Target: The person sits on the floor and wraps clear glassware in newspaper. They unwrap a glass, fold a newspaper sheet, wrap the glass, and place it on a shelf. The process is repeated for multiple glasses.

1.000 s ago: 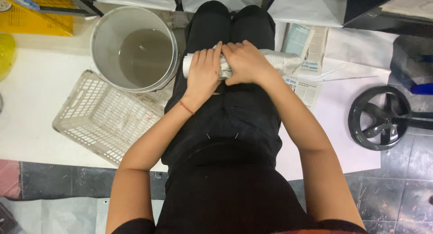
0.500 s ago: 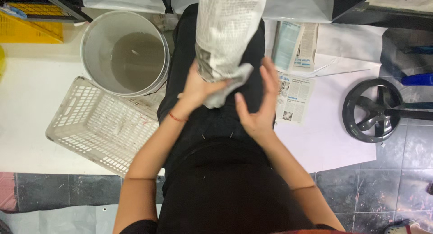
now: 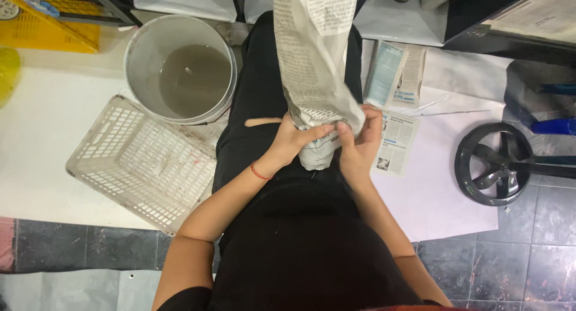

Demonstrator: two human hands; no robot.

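Observation:
A tall object wrapped in newspaper (image 3: 312,53) stands upright on my lap, its top out of frame. My left hand (image 3: 297,140), with a red string bracelet at the wrist, grips the wrap near its lower end. My right hand (image 3: 360,143) pinches the paper's loose edge on the other side, fingers pressed into the folds. The crumpled bottom of the wrap (image 3: 318,158) shows between both hands. I sit in black clothes, legs stretched forward.
A white bucket (image 3: 141,59) of murky water stands at my left, with a white plastic basket (image 3: 96,149) tipped beside it. Loose newspaper sheets (image 3: 396,77) lie on white paper at my right. A black wheel-shaped base (image 3: 489,164) rests on the tiles.
The wrapped object, first lying across my lap under both hands, has been stood upright. My hands now work the paper at its lower end.

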